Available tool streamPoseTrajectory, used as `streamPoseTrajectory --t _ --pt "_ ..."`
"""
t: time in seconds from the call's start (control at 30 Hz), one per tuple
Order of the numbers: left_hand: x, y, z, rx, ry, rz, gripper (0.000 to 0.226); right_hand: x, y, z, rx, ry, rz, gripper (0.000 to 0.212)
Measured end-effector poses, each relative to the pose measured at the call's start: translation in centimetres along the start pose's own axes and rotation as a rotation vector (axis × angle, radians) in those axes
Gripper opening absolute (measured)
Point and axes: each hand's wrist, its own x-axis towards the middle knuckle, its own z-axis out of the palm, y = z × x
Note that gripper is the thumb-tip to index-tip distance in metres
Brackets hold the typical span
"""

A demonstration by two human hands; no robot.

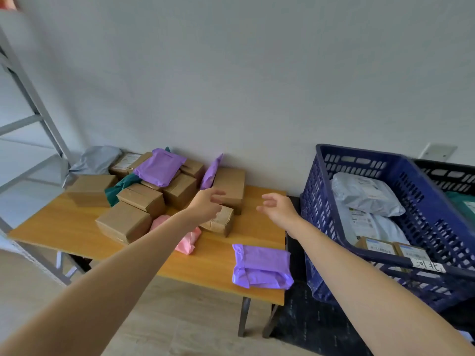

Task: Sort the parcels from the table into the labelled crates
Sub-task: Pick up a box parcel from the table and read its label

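Observation:
A wooden table carries several brown cardboard boxes and soft mailers in purple, pink, green and grey. My left hand reaches over a small taped box, fingers loosely spread, holding nothing. A taller box stands just behind it. My right hand hovers open above the table's right end, empty. A purple mailer lies at the near right corner. A pink mailer lies partly under my left forearm. The blue crate on the right holds white mailers and small boxes and bears a handwritten label.
A second, black crate stands behind the blue one, with a green parcel inside. A grey metal shelf frame rises at the left. A dark mat lies on the floor under the crates. The wall is close behind the table.

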Motion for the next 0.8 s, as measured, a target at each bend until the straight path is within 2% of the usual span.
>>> streamPoseTrajectory --t 0.27,0.53,0.8 --pt "3.9 -4.0 -0.3 -0.023 -0.008 -0.066 0.043 4.1 2.2 3.9 0.007 -0.074 0.087 0.048" --pt "11.8 -7.2 -1.3 0.075 0.0 -0.129 0.038 12.3 4.6 7.6 0.087 -0.152 0.196 0.058" --pt "21.0 -10.3 -1.1 0.112 -0.023 -0.269 0.035 20.6 6.4 9.8 0.126 -0.301 0.301 0.078"
